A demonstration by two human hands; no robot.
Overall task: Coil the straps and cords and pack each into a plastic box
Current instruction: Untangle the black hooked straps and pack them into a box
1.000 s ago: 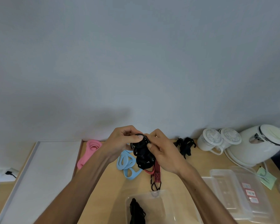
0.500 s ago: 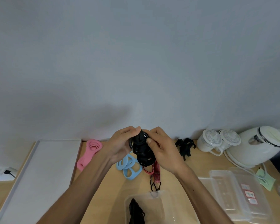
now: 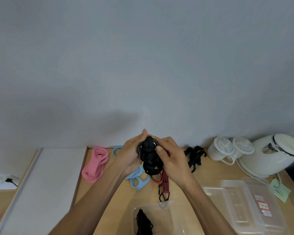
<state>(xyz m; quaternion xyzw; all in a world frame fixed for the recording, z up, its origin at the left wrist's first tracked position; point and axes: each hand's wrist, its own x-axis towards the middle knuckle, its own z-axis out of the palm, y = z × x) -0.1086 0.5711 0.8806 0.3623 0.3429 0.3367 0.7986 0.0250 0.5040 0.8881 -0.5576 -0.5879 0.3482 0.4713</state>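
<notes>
Both hands hold a bundle of black strap (image 3: 150, 158) with a dark ring at its top, above the wooden table. My left hand (image 3: 131, 154) cups it from the left, and my right hand (image 3: 172, 158) pinches it from the right with thumb and fingers. Under the hands lie a light blue strap (image 3: 139, 181) and a red-and-black striped cord (image 3: 164, 184). A pink strap (image 3: 96, 164) lies coiled to the left. Another black strap (image 3: 195, 154) lies by the wall on the right. An open clear plastic box (image 3: 166, 211) at the front holds a black strap (image 3: 143, 222).
A grey tray (image 3: 41, 184) fills the left of the table. Stacked clear boxes and lids (image 3: 244, 202) sit at the right front. Two white lidded cups (image 3: 231, 148) and a white kettle (image 3: 271, 155) stand at the back right. A wall socket (image 3: 10, 180) shows far left.
Both hands rose a little and turned the black bundle; the dark ring now shows at its top, and my left thumb points upward.
</notes>
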